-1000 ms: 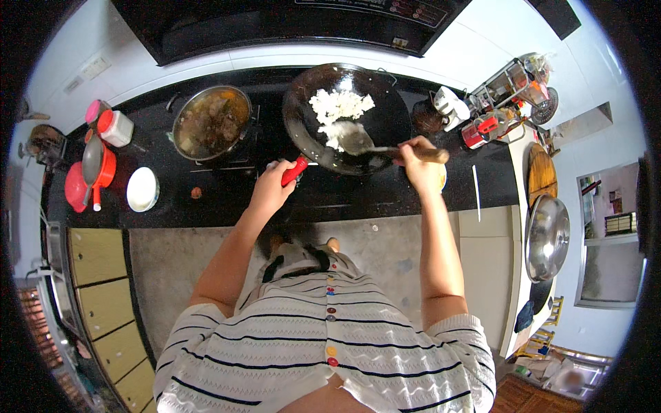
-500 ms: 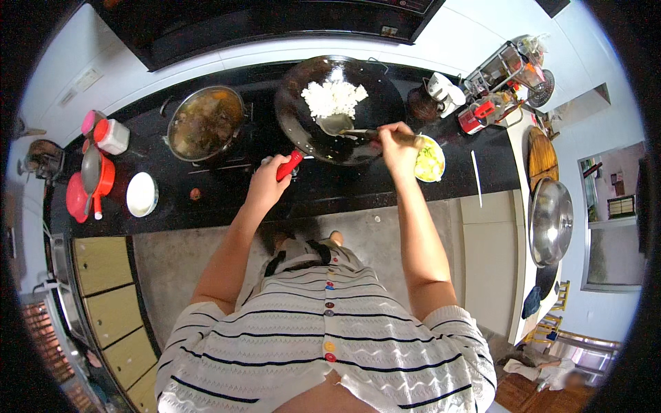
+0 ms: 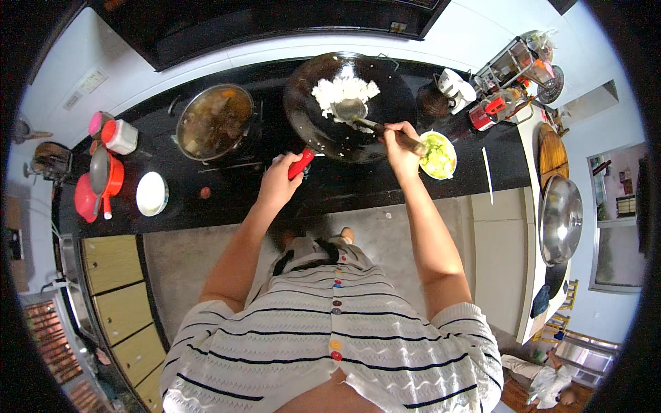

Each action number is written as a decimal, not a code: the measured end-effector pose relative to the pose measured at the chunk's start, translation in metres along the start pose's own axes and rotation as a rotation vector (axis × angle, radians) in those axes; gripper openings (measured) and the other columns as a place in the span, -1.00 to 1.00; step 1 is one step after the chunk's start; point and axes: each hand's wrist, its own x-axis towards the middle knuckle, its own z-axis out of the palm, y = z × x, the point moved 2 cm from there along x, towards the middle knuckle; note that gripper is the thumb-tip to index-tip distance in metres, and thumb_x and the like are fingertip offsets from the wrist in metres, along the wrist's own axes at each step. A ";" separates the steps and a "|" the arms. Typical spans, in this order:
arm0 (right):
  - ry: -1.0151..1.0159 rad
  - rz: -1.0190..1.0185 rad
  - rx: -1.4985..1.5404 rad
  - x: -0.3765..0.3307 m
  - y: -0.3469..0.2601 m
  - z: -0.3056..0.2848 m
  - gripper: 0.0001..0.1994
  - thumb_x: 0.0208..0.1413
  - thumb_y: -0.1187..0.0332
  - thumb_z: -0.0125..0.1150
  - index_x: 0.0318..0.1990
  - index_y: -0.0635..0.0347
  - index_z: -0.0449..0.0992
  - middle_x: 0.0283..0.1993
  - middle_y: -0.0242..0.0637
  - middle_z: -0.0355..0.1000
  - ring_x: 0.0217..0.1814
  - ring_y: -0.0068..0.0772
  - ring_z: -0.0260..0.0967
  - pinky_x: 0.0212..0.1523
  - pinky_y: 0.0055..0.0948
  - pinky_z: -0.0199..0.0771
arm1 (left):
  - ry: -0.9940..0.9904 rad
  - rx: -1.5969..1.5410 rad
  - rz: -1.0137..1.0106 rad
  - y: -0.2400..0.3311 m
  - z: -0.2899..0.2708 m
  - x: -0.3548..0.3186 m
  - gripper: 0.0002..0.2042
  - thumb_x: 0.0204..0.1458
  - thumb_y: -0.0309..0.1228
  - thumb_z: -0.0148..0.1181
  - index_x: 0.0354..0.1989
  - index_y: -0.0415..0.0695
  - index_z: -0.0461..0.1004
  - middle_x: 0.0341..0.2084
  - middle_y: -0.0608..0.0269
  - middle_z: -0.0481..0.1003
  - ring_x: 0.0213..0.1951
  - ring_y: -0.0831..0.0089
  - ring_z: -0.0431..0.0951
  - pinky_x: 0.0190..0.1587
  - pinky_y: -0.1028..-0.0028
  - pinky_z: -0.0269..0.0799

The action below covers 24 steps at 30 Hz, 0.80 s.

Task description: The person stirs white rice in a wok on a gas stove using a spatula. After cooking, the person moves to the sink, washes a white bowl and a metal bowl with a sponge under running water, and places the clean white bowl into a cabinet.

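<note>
My left hand [image 3: 277,180] is closed around the red handle of a large black wok [image 3: 306,131] on the stove. White rice [image 3: 337,91] lies in a heap in the far part of the wok. With my right hand [image 3: 402,150] I grip the wooden handle of a metal ladle [image 3: 349,109], its bowl resting against the near side of the rice. Just right of my right hand, a bowl of chopped pale-green vegetable and yellow pieces [image 3: 438,155] stands on the black counter.
A pot of soup [image 3: 213,124] stands left of the wok. Farther left are a white bowl [image 3: 152,194], a small red pan [image 3: 105,173] and lidded jars [image 3: 120,136]. White cups [image 3: 456,91] and a bottle rack [image 3: 506,69] stand back right; a large metal lid [image 3: 561,220] lies right.
The ladle's bowl has moved farther into the wok, from the rice's near edge up against the heap. Both hands keep their grips. The whole view has shifted slightly.
</note>
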 end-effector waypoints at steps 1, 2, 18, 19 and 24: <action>-0.002 -0.039 -0.047 0.002 -0.001 0.001 -0.91 0.01 0.53 0.21 -0.48 0.24 0.45 -0.46 -0.42 0.44 -0.39 -0.73 0.34 -0.37 -0.66 0.31 | -0.008 -0.003 -0.013 -0.002 0.000 -0.002 -0.66 -0.09 -0.46 0.27 -0.10 -0.11 0.37 -0.26 -0.01 0.44 -0.21 -0.06 0.48 -0.19 0.18 0.42; -0.001 -0.080 -0.091 0.007 -0.008 0.002 -0.92 0.02 0.53 0.21 -0.48 0.24 0.45 -0.47 -0.43 0.43 -0.40 -0.72 0.34 -0.36 -0.65 0.32 | -0.017 -0.003 -0.024 -0.004 0.000 -0.003 -0.66 -0.09 -0.45 0.27 -0.10 -0.11 0.37 -0.26 -0.01 0.44 -0.21 -0.06 0.48 -0.19 0.18 0.43; -0.016 -0.193 0.017 0.009 -0.031 0.031 -0.98 0.01 0.53 0.21 -0.41 0.23 0.50 -0.44 -0.43 0.44 -0.44 -0.65 0.36 -0.38 -0.64 0.36 | -0.063 0.001 -0.088 -0.008 0.001 -0.003 -0.64 -0.10 -0.45 0.28 -0.07 -0.09 0.38 -0.24 0.00 0.44 -0.17 -0.04 0.47 -0.15 0.19 0.43; -0.013 -0.051 -0.058 0.003 -0.020 0.038 -0.98 0.02 0.53 0.22 -0.40 0.24 0.50 -0.40 -0.40 0.45 -0.40 -0.65 0.38 -0.34 -0.64 0.37 | -0.063 -0.009 -0.081 -0.007 0.000 -0.003 -0.64 -0.09 -0.46 0.28 -0.07 -0.10 0.39 -0.24 0.00 0.45 -0.18 -0.01 0.48 -0.14 0.22 0.43; 0.011 0.184 0.293 0.009 -0.036 0.023 -0.95 0.07 0.60 0.12 -0.39 0.27 0.47 -0.42 -0.40 0.47 -0.42 -0.63 0.38 -0.35 -0.54 0.45 | -0.052 0.021 -0.096 -0.007 -0.004 -0.007 -0.65 -0.08 -0.48 0.29 -0.08 -0.14 0.40 -0.25 -0.01 0.48 -0.18 0.04 0.51 -0.12 0.27 0.42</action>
